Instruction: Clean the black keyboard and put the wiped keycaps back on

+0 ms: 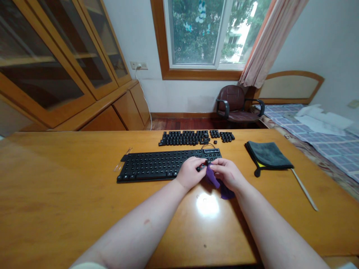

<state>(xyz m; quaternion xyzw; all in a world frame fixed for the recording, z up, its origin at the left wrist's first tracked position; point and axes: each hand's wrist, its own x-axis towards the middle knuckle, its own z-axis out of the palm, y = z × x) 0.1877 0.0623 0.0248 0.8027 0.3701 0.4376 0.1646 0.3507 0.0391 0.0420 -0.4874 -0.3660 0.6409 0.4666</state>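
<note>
My left hand [191, 172] is closed in a pinch on a small black keycap [208, 162], just above the right part of the keyboard. Pressed to that keycap is a purple cloth [213, 179], which my right hand [227, 174] grips between thumb and fingers; its loose end hangs toward the table. Below and left of the hands lies the black keyboard base [151, 164], its keycaps off and switch stems bare. Behind it several loose keycaps [183, 139] are laid out in keyboard order, with a single keycap [215, 142] slightly apart.
A folded grey cloth [266, 154] with a yellow inner side lies at the right, a thin pale stick [304, 189] by it. A clear wire-like tool [122, 160] rests at the keyboard's left end. Beyond the wooden table [70, 186] stand a chair [234, 102] and a bed.
</note>
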